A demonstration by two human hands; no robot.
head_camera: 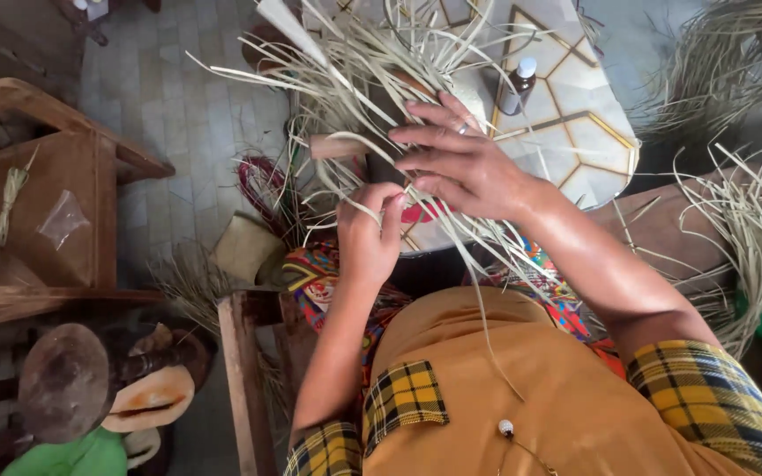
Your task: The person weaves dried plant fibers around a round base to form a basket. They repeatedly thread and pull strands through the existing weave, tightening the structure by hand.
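The left hand (370, 231) is curled shut, pinching a few pale straw strips (346, 115) between thumb and fingers, just in front of the person's chest. The right hand (462, 160) lies over the same bundle with fingers spread and slightly bent, pressing on the strips rather than gripping them; a ring shows on one finger. The strips fan out from between the two hands, up and to the left over the round table (593, 132) with its pale top and gold hexagon lines, and several trail down across the person's mustard-yellow top. A small brown bottle with a white cap (519, 85) stands on the table just beyond the right hand. More loose straw (743, 238) is heaped at the right, well apart from the hands. A wooden box-like stand (55, 203) sits at the left on the tiled floor
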